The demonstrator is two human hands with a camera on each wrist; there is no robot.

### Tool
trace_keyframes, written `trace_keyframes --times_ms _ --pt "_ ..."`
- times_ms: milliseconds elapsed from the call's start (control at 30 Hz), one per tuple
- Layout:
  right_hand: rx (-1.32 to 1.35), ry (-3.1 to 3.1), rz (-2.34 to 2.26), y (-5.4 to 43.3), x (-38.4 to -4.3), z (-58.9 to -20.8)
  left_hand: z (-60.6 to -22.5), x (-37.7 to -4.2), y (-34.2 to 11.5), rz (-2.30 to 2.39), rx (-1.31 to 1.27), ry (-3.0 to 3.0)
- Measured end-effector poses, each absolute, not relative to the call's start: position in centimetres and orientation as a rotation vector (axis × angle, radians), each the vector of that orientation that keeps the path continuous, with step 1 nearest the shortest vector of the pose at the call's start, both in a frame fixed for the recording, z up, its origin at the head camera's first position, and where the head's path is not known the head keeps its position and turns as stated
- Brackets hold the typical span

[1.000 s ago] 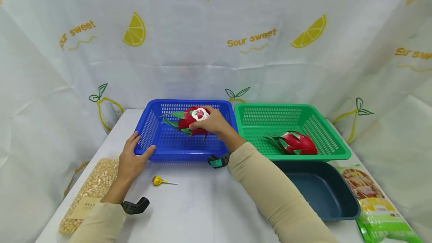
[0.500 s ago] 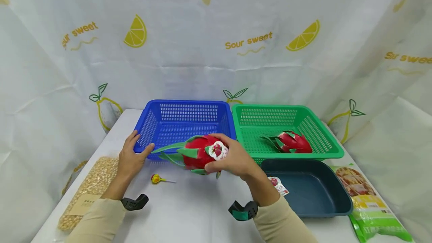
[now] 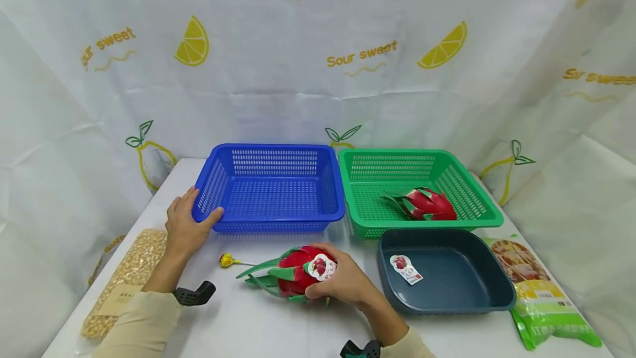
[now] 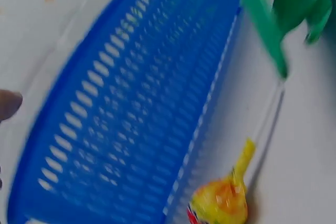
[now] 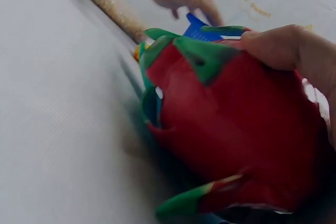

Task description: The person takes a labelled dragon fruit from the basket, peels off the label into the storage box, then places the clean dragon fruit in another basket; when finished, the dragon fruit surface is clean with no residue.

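Right hand (image 3: 345,282) curled round dragon fruit (image 3: 295,275) at its blunt end, well in from tabletop's (image 3: 258,333) left edge; contact beneath unclear. Judged light, smooth, firm; leaves pliable, so hold the body. Lollipop (image 3: 226,260) near leaf tips; tray (image 3: 457,280) limits right; room nearside. Left hand (image 3: 186,228), fingers spread, at blue basket's (image 3: 268,218) near-left corner.

Bright, even light overhead in the head view; left wrist smears the blue basket (image 4: 142,108); right wrist's dimmer, dark shadow hugging the dragon fruit (image 5: 226,114).
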State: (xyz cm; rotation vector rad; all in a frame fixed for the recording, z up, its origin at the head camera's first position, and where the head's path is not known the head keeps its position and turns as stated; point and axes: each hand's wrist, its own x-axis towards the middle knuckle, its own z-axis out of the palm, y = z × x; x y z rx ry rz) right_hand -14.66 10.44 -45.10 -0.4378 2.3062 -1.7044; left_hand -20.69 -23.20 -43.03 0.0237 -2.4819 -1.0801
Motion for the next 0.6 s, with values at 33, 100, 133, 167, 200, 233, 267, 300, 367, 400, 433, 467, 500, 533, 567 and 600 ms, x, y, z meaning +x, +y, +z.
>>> trace_keyframes --times_ms 33,100,133,167,200,233,267,300,367,400,433,467,500,533,567,600 --pt "-0.431 2.316 -1.707 10.5 -14.7 -45.4 -42.8 -20.3 -23.0 -1.060 -0.025 -2.455" --pt "-0.413 2.341 -1.707 10.6 -14.7 -45.9 -42.4 -19.4 -22.3 -1.027 -0.157 -2.382" --pt "-0.409 2.357 -1.699 10.6 -14.6 -46.2 -42.2 -18.9 -21.8 -1.017 -0.238 -2.346" --pt "-0.407 2.369 -1.694 10.7 -14.6 -46.4 -42.1 -18.2 -21.3 -1.014 -0.332 -2.309" --pt "-0.406 2.384 -1.684 10.8 -14.6 -46.6 -42.0 -17.6 -20.7 -1.027 -0.430 -2.277" --pt "-0.408 2.392 -1.680 10.9 -14.5 -46.7 -42.0 -17.0 -20.1 -1.041 -0.522 -2.253" --pt "-0.416 2.402 -1.674 10.9 -14.5 -46.8 -42.0 -16.4 -19.5 -1.053 -0.608 -2.233" --pt "-0.426 2.404 -1.672 11.0 -14.5 -46.9 -42.1 -15.8 -18.8 -1.073 -0.684 -2.221" --pt "-0.458 2.401 -1.680 11.1 -14.5 -46.9 -42.4 -14.9 -17.7 -1.109 -0.801 -2.226" --pt "-0.475 2.394 -1.684 11.2 -14.6 -47.0 -42.5 -14.6 -17.2 -1.127 -0.847 -2.238" --pt "-0.490 2.385 -1.689 11.2 -14.6 -47.0 -42.7 -14.4 -16.7 -1.134 -0.875 -2.259" --pt "-0.506 2.376 -1.693 11.3 -14.7 -47.1 -42.8 -14.2 -16.3 -1.137 -0.900 -2.279" --pt "-0.518 2.365 -1.697 11.3 -14.7 -47.1 -43.0 -14.1 -15.9 -1.144 -0.918 -2.305" --pt "-0.528 2.355 -1.700 11.3 -14.8 -47.1 -43.1 -14.0 -15.6 -1.148 -0.935 -2.330" --pt "-0.537 2.349 -1.699 11.4 -14.8 -47.1 -43.2 -14.0 -15.2 -1.148 -0.953 -2.352" --pt "-0.543 2.343 -1.698 11.4 -14.9 -47.2 -43.4 -14.0 -14.9 -1.153 -0.965 -2.375"
